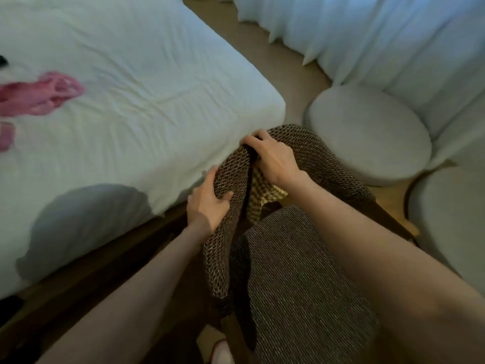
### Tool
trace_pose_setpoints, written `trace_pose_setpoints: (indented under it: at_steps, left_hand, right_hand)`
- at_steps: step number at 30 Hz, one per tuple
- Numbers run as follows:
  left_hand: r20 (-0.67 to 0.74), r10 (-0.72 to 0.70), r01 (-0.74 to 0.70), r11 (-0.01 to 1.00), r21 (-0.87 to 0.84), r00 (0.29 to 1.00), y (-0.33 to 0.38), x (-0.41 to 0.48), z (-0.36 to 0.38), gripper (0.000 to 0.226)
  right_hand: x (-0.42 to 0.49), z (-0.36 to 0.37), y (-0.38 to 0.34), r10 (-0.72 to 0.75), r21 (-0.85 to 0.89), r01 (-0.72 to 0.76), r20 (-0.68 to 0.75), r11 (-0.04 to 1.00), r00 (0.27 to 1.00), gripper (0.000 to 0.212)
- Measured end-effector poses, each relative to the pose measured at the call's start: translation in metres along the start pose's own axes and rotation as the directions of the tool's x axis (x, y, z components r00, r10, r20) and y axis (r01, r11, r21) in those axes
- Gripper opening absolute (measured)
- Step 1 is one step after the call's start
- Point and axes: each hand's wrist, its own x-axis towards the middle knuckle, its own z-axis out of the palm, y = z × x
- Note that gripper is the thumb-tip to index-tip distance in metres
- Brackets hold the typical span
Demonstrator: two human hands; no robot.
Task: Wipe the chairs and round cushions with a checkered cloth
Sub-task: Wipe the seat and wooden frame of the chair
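Observation:
A brown woven chair (294, 279) stands right below me, its curved backrest running from bottom centre up to the middle of the view. My left hand (207, 200) grips the backrest's left side, thumb over its inner face. My right hand (273, 158) rests on the top of the backrest, fingers curled over its rim. A yellow-and-brown checkered cloth (262, 195) hangs beneath my right hand against the inside of the backrest, partly hidden by the wrist. A white round cushion (367, 132) lies to the right, with a second one (451, 222) at the right edge.
A bed with a white sheet (126, 106) fills the left, close to the chair's back. Pink fabric (44, 93) lies on it. White curtains (393, 35) hang at the top right. Beige floor (275, 64) runs between the bed and the cushions.

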Motion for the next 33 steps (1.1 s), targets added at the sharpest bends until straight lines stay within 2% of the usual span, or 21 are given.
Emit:
trace_pose_setpoints:
  at_steps: [4, 9, 14, 16, 19, 21, 23, 26, 30, 33]
  left_hand:
    - [-0.099, -0.016, 0.017, 1.0, 0.009, 0.995, -0.022, 0.044, -0.043, 0.054]
    - [-0.158, -0.033, 0.03, 0.999, -0.019, 0.987, -0.064, 0.063, -0.065, 0.057]
    - [-0.111, -0.061, 0.052, 0.995, -0.083, 0.992, -0.073, 0.064, -0.066, 0.062]
    - [-0.086, -0.053, 0.044, 0.994, -0.1, 0.995, -0.069, 0.06, -0.066, 0.064]
    - [-0.164, 0.01, -0.034, 0.989, -0.141, 0.986, -0.064, 0.038, -0.06, 0.067]
    - [-0.228, 0.052, -0.082, 0.989, -0.122, 0.972, -0.062, 0.01, -0.052, 0.068]
    - [-0.231, 0.046, -0.077, 0.989, -0.126, 0.972, -0.061, -0.026, -0.041, 0.069]
    - [-0.152, -0.023, 0.0, 0.988, -0.153, 0.988, -0.064, -0.084, -0.019, 0.066]
    - [-0.047, -0.196, 0.195, 0.98, -0.035, 0.979, -0.084, -0.14, 0.017, 0.065]
    - [-0.049, -0.238, 0.243, 0.96, 0.141, 0.97, -0.095, -0.157, 0.039, 0.067]
  right_hand:
    - [0.067, 0.015, -0.04, -0.036, 0.015, 0.036, -0.005, 0.999, 0.999, 0.044]
    - [0.107, 0.045, -0.073, -0.082, 0.012, 0.081, 0.025, 0.997, 0.996, 0.047]
    - [0.107, 0.055, -0.071, -0.111, 0.054, 0.113, -0.041, 0.992, 0.993, 0.055]
    - [0.094, 0.059, -0.07, -0.088, 0.118, 0.102, -0.124, 0.988, 0.988, 0.062]
    - [0.058, 0.066, -0.071, 0.048, 0.379, 0.028, -0.189, 0.925, 0.981, 0.072]
    - [0.024, 0.068, -0.072, 0.104, 0.495, -0.023, -0.135, 0.868, 0.985, 0.074]
    - [-0.012, 0.071, -0.067, 0.117, 0.56, -0.092, -0.009, 0.823, 0.993, 0.07]
    - [-0.061, 0.074, -0.062, 0.055, 0.655, -0.112, 0.107, 0.747, 0.993, 0.063]
    - [-0.109, 0.06, -0.059, -0.091, 0.798, -0.022, 0.097, 0.602, 0.991, 0.055]
    - [-0.138, 0.064, -0.043, -0.124, 0.756, 0.06, 0.029, 0.652, 0.992, 0.051]
